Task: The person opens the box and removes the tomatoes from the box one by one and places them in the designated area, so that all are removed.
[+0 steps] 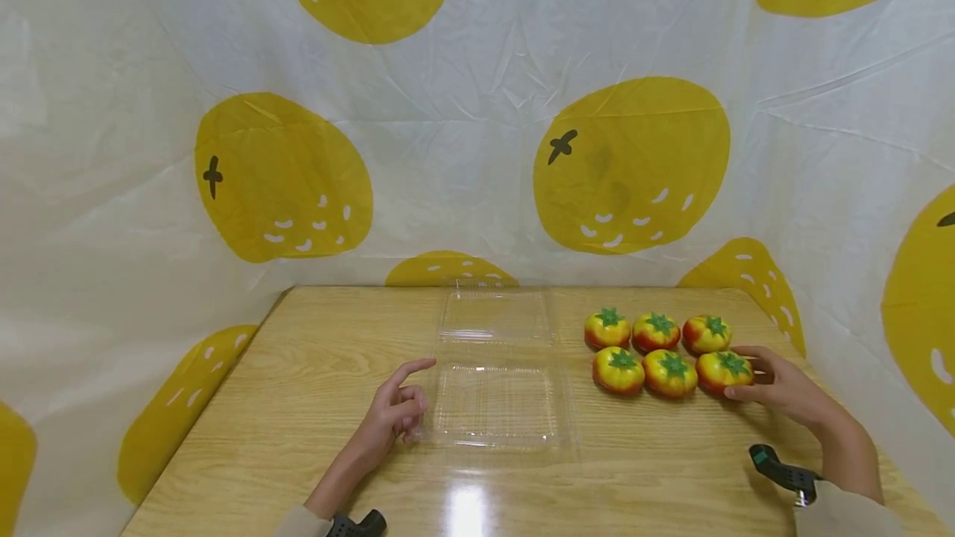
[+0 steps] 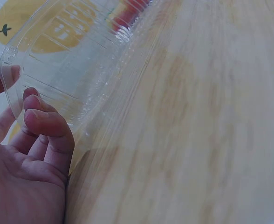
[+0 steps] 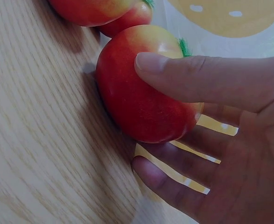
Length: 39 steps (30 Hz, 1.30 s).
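Note:
My right hand grips a toy tomato, red and yellow with a green leafy top, at the right end of the front row. In the right wrist view, my thumb lies across the near side of this tomato, with fingers around its far side. A clear plastic clamshell box lies opened flat, its lid toward the back wall. My left hand is at the box's left rim, one finger extended to it and the others loosely bent. In the left wrist view, the bent fingers overlap the rim.
Several more toy tomatoes stand in two rows right of the box. The wooden table meets a white curtain with yellow fruit prints at the back and sides. Black wrist-worn devices show at the sleeves.

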Each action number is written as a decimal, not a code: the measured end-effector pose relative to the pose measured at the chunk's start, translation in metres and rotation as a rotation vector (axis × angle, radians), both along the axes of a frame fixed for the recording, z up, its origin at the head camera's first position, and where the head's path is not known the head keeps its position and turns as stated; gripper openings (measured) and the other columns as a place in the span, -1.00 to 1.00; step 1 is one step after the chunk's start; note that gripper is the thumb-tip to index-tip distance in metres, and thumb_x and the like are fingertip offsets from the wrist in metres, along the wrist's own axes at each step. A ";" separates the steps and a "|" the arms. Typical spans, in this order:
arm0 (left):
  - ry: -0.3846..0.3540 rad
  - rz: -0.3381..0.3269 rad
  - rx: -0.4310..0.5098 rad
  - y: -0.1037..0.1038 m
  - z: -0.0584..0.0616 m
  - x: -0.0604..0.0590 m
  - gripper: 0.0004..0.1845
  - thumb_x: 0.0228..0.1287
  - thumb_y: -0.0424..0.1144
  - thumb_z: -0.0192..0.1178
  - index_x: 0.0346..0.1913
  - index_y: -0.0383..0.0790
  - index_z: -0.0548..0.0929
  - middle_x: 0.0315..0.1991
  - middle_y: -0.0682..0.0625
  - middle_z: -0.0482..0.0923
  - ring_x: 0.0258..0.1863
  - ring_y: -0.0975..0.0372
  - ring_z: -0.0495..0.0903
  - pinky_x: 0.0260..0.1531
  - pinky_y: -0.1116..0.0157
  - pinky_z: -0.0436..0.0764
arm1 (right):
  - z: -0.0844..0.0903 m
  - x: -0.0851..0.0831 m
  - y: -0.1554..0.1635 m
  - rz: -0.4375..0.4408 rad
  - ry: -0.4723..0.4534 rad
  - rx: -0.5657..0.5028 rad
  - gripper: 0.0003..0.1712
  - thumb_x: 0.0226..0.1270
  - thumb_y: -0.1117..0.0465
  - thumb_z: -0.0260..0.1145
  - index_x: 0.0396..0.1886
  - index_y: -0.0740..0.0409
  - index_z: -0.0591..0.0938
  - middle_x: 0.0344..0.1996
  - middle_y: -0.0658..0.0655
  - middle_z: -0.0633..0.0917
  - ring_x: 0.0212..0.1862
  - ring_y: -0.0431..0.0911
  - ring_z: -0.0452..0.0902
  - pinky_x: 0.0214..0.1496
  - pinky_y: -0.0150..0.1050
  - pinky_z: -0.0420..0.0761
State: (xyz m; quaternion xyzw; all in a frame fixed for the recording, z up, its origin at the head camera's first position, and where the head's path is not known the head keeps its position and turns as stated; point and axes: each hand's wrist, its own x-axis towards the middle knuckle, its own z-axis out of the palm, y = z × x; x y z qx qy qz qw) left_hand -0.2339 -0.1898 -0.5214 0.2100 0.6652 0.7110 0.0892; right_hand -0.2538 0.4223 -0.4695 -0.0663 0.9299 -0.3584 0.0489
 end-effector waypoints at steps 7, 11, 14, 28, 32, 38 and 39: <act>0.006 -0.006 0.005 0.000 -0.001 -0.001 -0.30 0.43 -0.43 0.06 0.58 -0.38 0.13 -0.51 0.11 0.44 -0.65 0.31 0.31 -0.71 0.43 0.35 | 0.004 0.001 0.001 0.016 -0.028 0.008 -0.09 0.41 0.15 0.36 0.47 0.58 0.12 0.31 0.80 0.23 0.24 0.68 0.31 0.11 0.33 0.59; 0.008 -0.006 0.008 -0.001 -0.001 -0.001 -0.30 0.43 -0.43 0.05 0.58 -0.39 0.12 -0.49 0.11 0.46 -0.65 0.31 0.32 -0.71 0.43 0.36 | 0.008 0.003 0.003 0.036 -0.027 0.013 -0.08 0.41 0.15 0.36 0.47 0.59 0.10 0.30 0.84 0.22 0.25 0.72 0.28 0.08 0.34 0.60; 0.010 -0.007 0.011 -0.001 -0.001 -0.001 -0.30 0.43 -0.43 0.06 0.58 -0.39 0.12 -0.49 0.12 0.47 -0.65 0.31 0.33 -0.71 0.43 0.36 | 0.011 0.004 0.003 0.047 -0.028 0.007 -0.06 0.39 0.16 0.38 0.48 0.59 0.10 0.30 0.86 0.22 0.25 0.72 0.28 0.06 0.29 0.63; -0.001 -0.006 0.009 0.000 0.000 0.001 -0.29 0.43 -0.44 0.06 0.58 -0.41 0.10 -0.51 0.08 0.43 -0.66 0.30 0.30 -0.72 0.41 0.35 | 0.021 0.009 -0.002 0.035 0.024 -0.010 -0.08 0.47 0.10 0.32 0.52 0.53 0.09 0.35 0.76 0.25 0.29 0.68 0.28 0.03 0.20 0.68; -0.002 -0.005 0.012 0.000 0.000 0.000 -0.28 0.42 -0.44 0.06 0.58 -0.40 0.10 -0.51 0.09 0.43 -0.66 0.28 0.29 -0.71 0.42 0.35 | 0.031 0.013 -0.005 -0.002 0.057 0.030 -0.09 0.50 0.02 0.30 0.55 0.46 0.11 0.39 0.70 0.26 0.31 0.62 0.27 0.07 0.44 0.56; -0.001 -0.007 0.020 0.001 -0.001 -0.001 -0.29 0.42 -0.44 0.07 0.58 -0.40 0.11 -0.52 0.07 0.40 -0.67 0.16 0.20 -0.73 0.40 0.32 | 0.046 0.016 -0.014 -0.040 0.119 0.092 -0.12 0.51 -0.04 0.30 0.55 0.38 0.18 0.40 0.61 0.34 0.30 0.53 0.31 0.06 0.42 0.55; 0.000 -0.008 0.021 0.001 -0.001 -0.001 -0.29 0.42 -0.44 0.07 0.58 -0.40 0.11 -0.52 0.07 0.40 -0.67 0.15 0.20 -0.74 0.39 0.31 | 0.048 0.017 -0.015 -0.045 0.126 0.099 -0.12 0.51 -0.04 0.29 0.55 0.38 0.18 0.39 0.61 0.34 0.30 0.53 0.32 0.06 0.43 0.54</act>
